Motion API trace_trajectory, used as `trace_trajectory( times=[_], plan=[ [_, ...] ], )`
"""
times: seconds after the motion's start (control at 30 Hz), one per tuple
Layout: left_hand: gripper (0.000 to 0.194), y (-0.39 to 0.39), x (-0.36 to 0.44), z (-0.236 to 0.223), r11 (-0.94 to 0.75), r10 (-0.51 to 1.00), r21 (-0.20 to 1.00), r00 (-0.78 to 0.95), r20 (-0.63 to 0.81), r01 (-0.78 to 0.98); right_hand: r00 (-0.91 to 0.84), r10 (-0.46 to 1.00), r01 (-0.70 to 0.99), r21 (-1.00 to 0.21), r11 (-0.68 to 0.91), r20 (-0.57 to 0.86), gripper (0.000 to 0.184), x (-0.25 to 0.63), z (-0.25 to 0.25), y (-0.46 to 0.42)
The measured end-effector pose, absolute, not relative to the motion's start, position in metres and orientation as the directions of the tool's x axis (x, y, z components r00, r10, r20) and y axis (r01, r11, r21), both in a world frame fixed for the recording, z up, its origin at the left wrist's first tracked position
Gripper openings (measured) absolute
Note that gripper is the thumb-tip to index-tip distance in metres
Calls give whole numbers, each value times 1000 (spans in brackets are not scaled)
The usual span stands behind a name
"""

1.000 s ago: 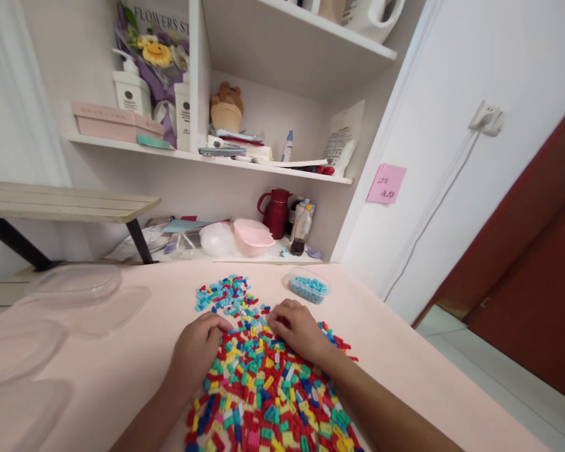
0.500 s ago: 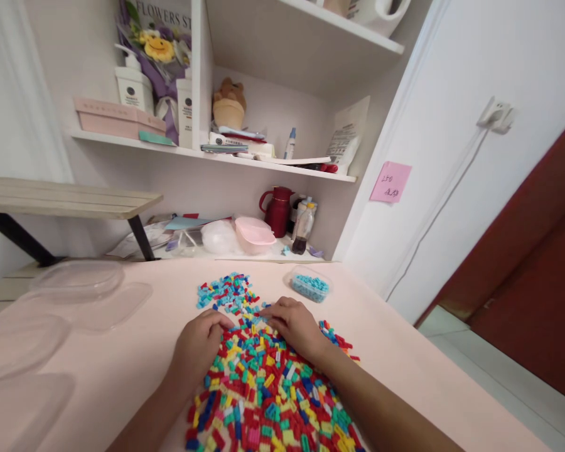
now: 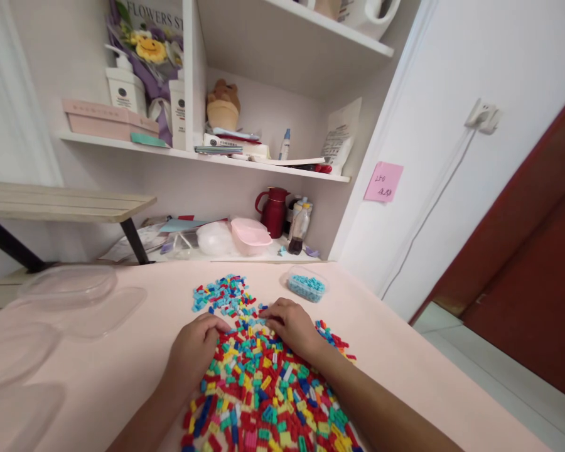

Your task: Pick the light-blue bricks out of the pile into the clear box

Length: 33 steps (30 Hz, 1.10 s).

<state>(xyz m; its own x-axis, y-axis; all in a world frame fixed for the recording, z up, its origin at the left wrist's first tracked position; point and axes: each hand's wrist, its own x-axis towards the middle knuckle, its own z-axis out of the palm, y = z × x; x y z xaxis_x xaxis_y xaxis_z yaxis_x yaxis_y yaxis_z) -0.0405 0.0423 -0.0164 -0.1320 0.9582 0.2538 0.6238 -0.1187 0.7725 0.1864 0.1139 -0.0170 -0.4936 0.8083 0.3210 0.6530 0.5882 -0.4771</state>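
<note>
A wide heap of small toy building bricks (image 3: 263, 383) in red, yellow, green, blue and white covers the middle of the table. My left hand (image 3: 195, 345) rests at the heap's upper left edge, fingers curled and tips down among the bricks. On the other side, my right hand (image 3: 292, 326) bends over the heap's upper part, its thumb and forefinger close together at a few light-blue pieces. Whatever either hand pinches is too small to make out. Just beyond lies a smaller pile of mostly light-blue bricks (image 3: 221, 293). A clear plastic box (image 3: 307, 285) of light-blue bricks stands behind my right hand.
Clear plastic containers and lids (image 3: 68, 282) lie along the table's left side, below a slatted wooden stand (image 3: 66, 202). At the back, a pink bowl (image 3: 251, 235), a dark red jug (image 3: 274, 212) and bottles (image 3: 299, 226) stand under a shelf (image 3: 245, 164).
The whole view has shifted slightly to the left. Both hands keep nearly the same places over the bricks, with only small finger movements.
</note>
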Motion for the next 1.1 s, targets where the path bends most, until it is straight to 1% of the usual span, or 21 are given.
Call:
trace_trajectory(
  times=[0.17,0.23,0.37,0.43,0.5,0.57,0.67,0.77,0.83,0.93,1.03,1.1],
  plan=[
    [31,42,-40,-16,-124,956,770,-133,262,626,-466,809,653,-477,588,359,14,187,-18,113],
    [31,42,-40,-15,-123,955,765,-135,265,632,-439,819,636,-517,573,369,12,187,-19,113],
    [32,42,-41,-15,-124,954,764,-135,267,633,-349,854,561,-645,519,385,10,189,-20,115],
    [31,43,-42,-16,-127,953,761,-134,271,636,-324,850,527,-667,526,415,8,192,-17,118],
    [31,45,-43,-18,-132,951,759,-135,279,637,-286,829,523,-647,555,480,9,199,-12,123],
    [31,47,-44,-20,-136,950,756,-133,283,641,-205,804,554,-611,566,558,11,211,-5,130],
    [31,49,-45,-20,-133,953,745,-123,278,653,-34,777,637,-586,502,628,17,236,3,143],
    [31,49,-44,-19,-131,952,743,-125,279,656,93,769,700,-591,401,633,23,260,2,154],
    [31,48,-44,-18,-129,951,747,-133,281,653,137,775,689,-622,373,617,28,271,-1,160],
    [31,47,-43,-16,-126,949,753,-142,280,646,170,778,642,-667,378,605,33,276,-5,164],
    [31,45,-42,-16,-132,950,755,-135,281,642,200,773,562,-716,413,602,33,268,-3,160],
    [31,45,-42,-16,-129,950,760,-141,280,638,157,788,492,-739,460,595,30,257,0,153]
  ],
)
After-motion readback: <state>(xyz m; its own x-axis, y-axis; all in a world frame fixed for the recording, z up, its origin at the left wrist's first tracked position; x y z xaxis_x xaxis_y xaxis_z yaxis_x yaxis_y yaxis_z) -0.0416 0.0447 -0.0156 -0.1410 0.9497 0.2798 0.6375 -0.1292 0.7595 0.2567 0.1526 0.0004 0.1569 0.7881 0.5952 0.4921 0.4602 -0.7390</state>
